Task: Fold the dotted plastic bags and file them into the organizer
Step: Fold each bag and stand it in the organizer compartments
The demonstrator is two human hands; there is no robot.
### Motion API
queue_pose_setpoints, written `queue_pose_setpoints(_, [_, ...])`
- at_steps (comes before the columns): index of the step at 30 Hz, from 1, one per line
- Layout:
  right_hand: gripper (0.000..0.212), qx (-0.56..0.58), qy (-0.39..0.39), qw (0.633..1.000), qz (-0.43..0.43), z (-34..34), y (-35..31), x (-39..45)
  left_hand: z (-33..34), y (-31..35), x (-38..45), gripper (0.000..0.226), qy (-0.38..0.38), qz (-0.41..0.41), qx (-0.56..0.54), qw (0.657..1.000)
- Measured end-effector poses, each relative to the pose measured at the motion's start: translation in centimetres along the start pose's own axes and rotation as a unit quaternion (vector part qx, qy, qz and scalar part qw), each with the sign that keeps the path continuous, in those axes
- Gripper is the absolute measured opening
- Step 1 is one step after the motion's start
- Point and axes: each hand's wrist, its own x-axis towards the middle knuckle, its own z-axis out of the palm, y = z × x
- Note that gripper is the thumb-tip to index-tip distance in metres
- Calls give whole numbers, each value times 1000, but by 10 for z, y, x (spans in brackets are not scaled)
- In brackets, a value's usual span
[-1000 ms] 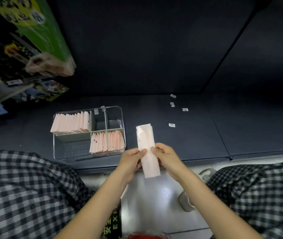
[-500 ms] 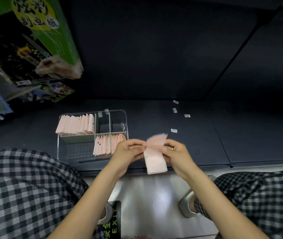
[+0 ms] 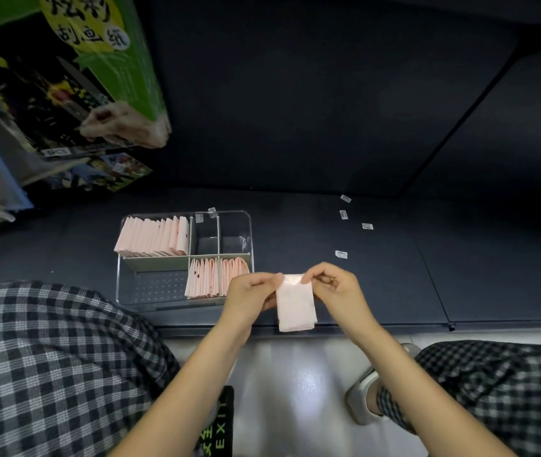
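- Pinching the top edge of a folded pink bag point(image 3: 296, 303) at frame centre were the left hand point(image 3: 252, 298) and right hand point(image 3: 335, 288).
- Left of them sat the clear organizer point(image 3: 150, 291), part-filled with folded bags.

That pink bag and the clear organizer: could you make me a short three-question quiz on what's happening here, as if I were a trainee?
1. True or false: both hands pinch the top edge of the bag.
2. Which organizer compartment holds the longest row of filed bags?
A. far left
B. near left
C. far right
3. Fill in: the right hand wears a ____ on one finger.

Key:
1. True: the left hand and the right hand each hold a top corner, and the bag hangs folded between them.
2. A. The near left one shows only its dotted floor.
3. Ring.
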Motion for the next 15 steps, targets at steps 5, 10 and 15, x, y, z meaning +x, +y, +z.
queue_pose_setpoints(5, [16, -66, -38, 997, 6, 5, -4, 9, -5, -2, 4, 17, 45, 161, 195, 966])
queue_pose_setpoints(10, [16, -101, -46, 994, 12, 12, -3, 20, -9, -2, 5, 11, 47, 167, 182, 968])
queue_pose_setpoints(15, [8, 12, 47, 996, 73, 12, 7, 25, -16, -12, 12, 7, 34, 37, 132, 990])
